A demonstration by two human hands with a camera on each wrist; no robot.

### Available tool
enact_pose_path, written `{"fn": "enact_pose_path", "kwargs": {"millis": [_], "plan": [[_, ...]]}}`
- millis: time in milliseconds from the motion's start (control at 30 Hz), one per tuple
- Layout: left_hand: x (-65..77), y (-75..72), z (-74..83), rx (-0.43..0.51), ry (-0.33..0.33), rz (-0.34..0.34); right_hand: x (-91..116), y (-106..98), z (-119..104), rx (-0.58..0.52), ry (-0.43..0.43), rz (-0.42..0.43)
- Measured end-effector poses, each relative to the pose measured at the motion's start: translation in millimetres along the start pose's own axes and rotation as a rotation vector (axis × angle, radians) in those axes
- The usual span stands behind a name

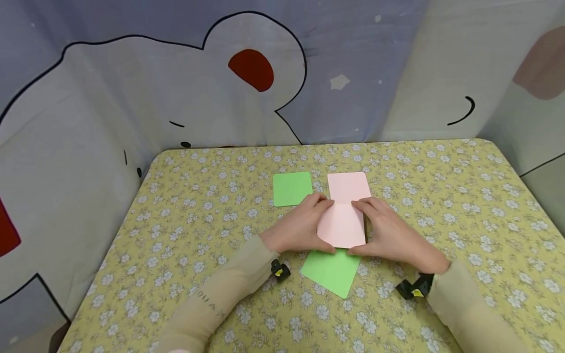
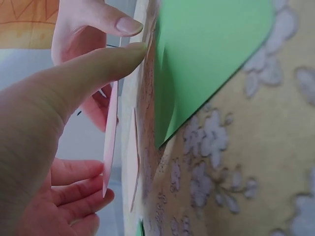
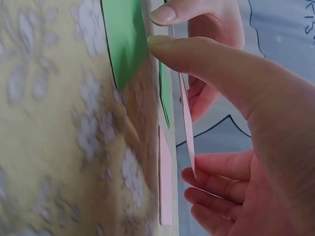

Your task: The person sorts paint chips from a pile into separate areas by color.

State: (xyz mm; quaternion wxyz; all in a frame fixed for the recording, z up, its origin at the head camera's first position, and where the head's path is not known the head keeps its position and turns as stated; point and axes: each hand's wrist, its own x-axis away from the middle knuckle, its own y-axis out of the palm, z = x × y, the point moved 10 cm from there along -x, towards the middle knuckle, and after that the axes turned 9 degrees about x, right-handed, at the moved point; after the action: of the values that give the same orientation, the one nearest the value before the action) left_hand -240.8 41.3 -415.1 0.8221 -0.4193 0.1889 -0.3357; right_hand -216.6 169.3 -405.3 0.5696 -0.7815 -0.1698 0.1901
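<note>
Between my two hands, a pink square card with rounded corners is held a little above the table. My left hand grips its left side, thumb at the near edge and fingers toward the far edge. On the opposite side my right hand holds it the same way, the two thumb tips close together. In both wrist views the pink card appears edge-on, with fingers behind it. Under its near edge lies a green card, turned at an angle and partly hidden.
Flat on the flowered tablecloth, a second pink card lies just beyond the held one. Left of it is another green card, close to my left fingers. A curtain with cartoon drawings hangs behind the table's far edge.
</note>
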Motion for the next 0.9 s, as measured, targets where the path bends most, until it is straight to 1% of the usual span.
{"fn": "enact_pose_path", "kwargs": {"millis": [167, 300, 500, 667, 767, 900], "plan": [[-11.5, -2.7, 2.4, -0.019, 0.024, 0.014, -5, -5, 9, -0.001, 0.011, 0.003], [-22.4, -6.0, 1.8, -0.045, 0.022, 0.014, -11, -10, 16, -0.003, 0.021, 0.006], [-38.2, -8.3, -6.0, -0.023, -0.011, 0.004, -23, -16, 28, -0.045, 0.036, 0.000], [-49.2, -10.5, -11.6, -0.028, -0.006, -0.007, -32, -18, 40, -0.069, 0.046, -0.003], [-55.9, -14.2, -13.3, -0.036, 0.001, -0.013, -35, -21, 46, -0.078, 0.055, -0.006], [-64.8, -23.1, -13.9, -0.028, 0.003, -0.006, -42, -29, 51, -0.083, 0.059, -0.004]]}}
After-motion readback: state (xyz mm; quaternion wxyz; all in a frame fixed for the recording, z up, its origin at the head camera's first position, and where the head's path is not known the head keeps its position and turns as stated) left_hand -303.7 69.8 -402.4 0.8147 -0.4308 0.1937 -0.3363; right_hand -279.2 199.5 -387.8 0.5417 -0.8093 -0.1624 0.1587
